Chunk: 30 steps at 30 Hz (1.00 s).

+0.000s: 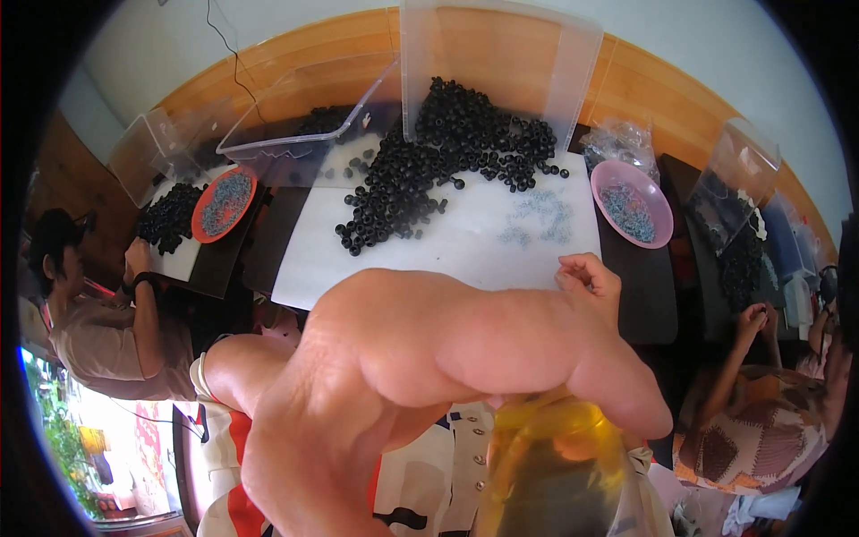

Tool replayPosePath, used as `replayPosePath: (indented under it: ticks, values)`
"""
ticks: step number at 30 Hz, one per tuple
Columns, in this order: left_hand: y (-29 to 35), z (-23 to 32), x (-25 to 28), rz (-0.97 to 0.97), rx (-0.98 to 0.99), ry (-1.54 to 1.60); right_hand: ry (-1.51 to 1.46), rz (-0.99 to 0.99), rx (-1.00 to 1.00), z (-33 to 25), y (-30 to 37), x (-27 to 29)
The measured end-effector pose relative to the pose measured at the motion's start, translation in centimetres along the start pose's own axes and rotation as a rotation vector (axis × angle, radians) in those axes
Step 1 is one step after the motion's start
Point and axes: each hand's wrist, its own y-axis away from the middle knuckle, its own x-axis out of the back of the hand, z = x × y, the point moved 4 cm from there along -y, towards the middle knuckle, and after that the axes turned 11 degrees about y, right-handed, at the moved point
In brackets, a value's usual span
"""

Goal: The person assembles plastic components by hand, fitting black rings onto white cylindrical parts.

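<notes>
Very close to the camera, my left hand point(483, 331) fills the middle of the view, its fingers curled around the top of a clear container with yellow liquid point(555, 465). The container's lower part runs out of the picture, so its full shape is hidden. Beyond it, my right hand point(595, 277) is raised near the right front corner of the white tabletop point(304, 268). Its fingers are loosely bent and apart, with nothing visible in them; part of it is hidden behind my left hand. A large heap of small black round parts point(403, 179) lies on the tabletop, with small bluish pieces point(541, 215) scattered to the right.
A pink bowl point(662, 234) and an orange bowl point(196, 230) hold bluish pieces. Clear plastic bins point(586, 54) stand against the wall. One person point(112, 349) works at the left table, another point(761, 421) at the right. A clear plastic bag point(622, 143) lies behind the pink bowl.
</notes>
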Motion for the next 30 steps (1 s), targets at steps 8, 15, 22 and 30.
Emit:
replayPosePath:
  ticks: [8, 15, 22, 30]
  values:
    - [0.1, -1.6, 0.5, -0.051, -0.060, 0.015, 0.007, 0.117, 0.133, -1.2, 0.7, 1.7]
    - [1.1, -6.0, 3.8, 0.374, 0.465, 0.378, -0.145, 0.195, 0.531, -12.0, 2.3, 7.1]
    - [-0.8, -11.1, 10.4, 0.526, 0.416, 0.369, 0.397, 0.040, 0.838, -15.1, -0.1, 6.9]
    - [-2.2, -14.4, 17.1, 0.733, 0.491, 0.232, 0.560, 0.108, 0.620, -10.3, -6.4, 8.1]
